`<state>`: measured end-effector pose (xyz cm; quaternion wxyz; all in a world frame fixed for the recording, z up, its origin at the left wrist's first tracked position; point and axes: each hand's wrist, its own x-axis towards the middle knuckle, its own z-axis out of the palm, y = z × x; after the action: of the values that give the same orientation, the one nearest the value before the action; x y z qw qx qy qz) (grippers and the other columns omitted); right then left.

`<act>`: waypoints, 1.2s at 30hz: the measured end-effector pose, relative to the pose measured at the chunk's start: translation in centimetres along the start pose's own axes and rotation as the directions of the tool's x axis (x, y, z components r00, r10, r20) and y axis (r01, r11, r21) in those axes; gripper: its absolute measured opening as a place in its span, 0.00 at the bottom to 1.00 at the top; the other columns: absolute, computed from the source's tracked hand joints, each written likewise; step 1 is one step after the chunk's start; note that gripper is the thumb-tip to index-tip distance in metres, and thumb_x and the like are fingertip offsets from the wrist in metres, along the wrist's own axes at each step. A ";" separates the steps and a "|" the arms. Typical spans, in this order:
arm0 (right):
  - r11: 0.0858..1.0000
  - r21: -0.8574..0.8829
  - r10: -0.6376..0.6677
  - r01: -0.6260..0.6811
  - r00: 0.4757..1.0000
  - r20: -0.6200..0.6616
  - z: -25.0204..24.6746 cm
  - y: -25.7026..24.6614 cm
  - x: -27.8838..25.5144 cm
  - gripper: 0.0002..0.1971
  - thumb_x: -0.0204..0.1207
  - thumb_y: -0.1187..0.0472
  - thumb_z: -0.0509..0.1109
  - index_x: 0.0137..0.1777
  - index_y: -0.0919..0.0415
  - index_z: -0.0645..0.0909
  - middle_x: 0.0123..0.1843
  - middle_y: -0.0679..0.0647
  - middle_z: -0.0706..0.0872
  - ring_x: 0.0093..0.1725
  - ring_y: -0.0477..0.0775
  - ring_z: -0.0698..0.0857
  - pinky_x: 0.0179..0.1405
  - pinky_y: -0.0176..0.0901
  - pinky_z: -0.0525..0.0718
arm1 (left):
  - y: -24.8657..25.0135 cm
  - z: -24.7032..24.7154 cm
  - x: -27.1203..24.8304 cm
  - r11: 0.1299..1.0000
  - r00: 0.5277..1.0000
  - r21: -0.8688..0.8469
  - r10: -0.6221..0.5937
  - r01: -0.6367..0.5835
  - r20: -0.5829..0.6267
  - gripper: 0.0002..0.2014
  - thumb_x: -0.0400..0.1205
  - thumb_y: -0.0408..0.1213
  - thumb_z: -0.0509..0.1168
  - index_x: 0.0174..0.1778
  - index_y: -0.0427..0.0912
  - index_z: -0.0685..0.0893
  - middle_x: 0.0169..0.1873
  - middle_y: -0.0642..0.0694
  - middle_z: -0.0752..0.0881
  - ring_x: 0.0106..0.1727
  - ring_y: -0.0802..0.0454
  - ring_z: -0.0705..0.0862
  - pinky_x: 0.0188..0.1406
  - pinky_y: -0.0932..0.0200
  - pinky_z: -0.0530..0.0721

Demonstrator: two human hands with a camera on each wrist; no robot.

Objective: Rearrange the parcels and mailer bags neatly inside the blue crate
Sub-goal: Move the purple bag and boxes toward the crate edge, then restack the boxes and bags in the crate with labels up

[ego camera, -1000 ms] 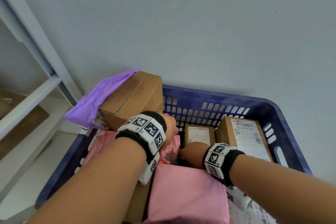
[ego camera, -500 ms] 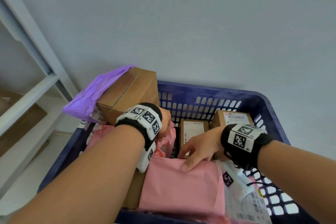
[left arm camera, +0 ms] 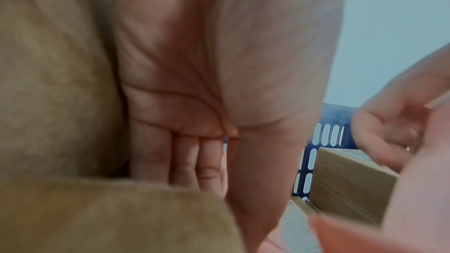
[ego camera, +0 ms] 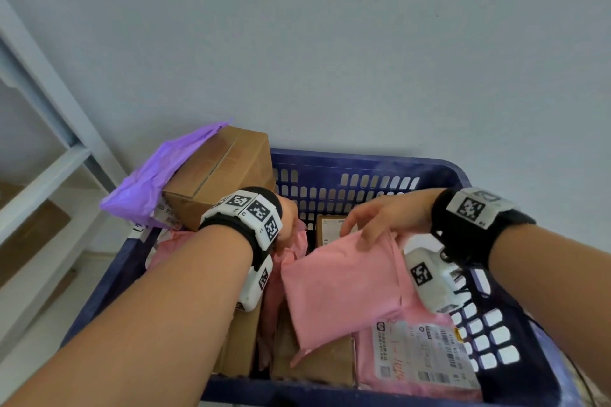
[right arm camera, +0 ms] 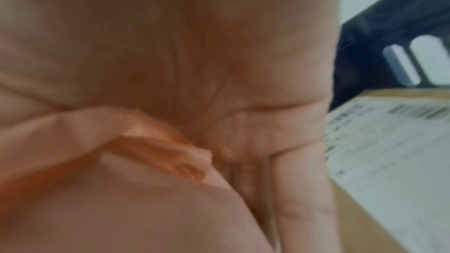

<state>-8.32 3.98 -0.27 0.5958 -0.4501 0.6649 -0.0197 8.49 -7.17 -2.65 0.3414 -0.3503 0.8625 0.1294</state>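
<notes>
A pale grey wall [ego camera: 330, 43] fills the background, with a white shelf frame [ego camera: 49, 155] at the left; in front of it stands the blue crate [ego camera: 363, 168], full of parcels and mailer bags. Compared with half a second ago, the right hand [ego camera: 383, 218] has risen and now holds the upper edge of the pink mailer bag [ego camera: 340, 287]; its fingers [ego camera: 365, 239] and thumb pinch this edge, and the bag hangs tilted above the parcels, where before it lay flat under the straight fingers. The right wrist view shows the pink film folded against the palm. The left hand [ego camera: 286, 218] stays at its place beside the large cardboard box [ego camera: 224, 175] in the far left corner; in the left wrist view its fingers [left arm camera: 194, 164] are straight, flat against the brown cardboard, gripping nothing. A purple mailer bag [ego camera: 152, 185] lies against the left side of this box and passes over the crate rim; more crumpled pink film [ego camera: 291, 251] sits under the left wrist. Behind the lifted bag, a small labelled box [ego camera: 327, 228] stands at the far wall, partly hidden by the right hand; brown boxes [ego camera: 314, 363] lie at the near wall; a second pink bag with a white shipping label [ego camera: 420, 353] lies at the near right.
</notes>
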 end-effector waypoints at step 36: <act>0.861 0.499 0.253 0.100 0.767 -0.590 -0.6 -1.6 2.2 0.22 0.85 0.42 0.51 0.57 0.62 0.74 0.39 0.63 0.83 0.21 0.56 0.83 0.16 0.37 0.83 | 1.5 -1.8 -0.2 0.733 0.769 -0.498 0.054 -0.464 -0.637 0.40 0.61 0.42 0.83 0.68 0.54 0.73 0.59 0.52 0.80 0.58 0.51 0.81 0.57 0.53 0.83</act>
<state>-7.60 1.36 -0.93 0.4310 -0.2166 0.8161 -0.3181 6.70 -6.84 -1.18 -0.1003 -0.3347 0.8710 0.3453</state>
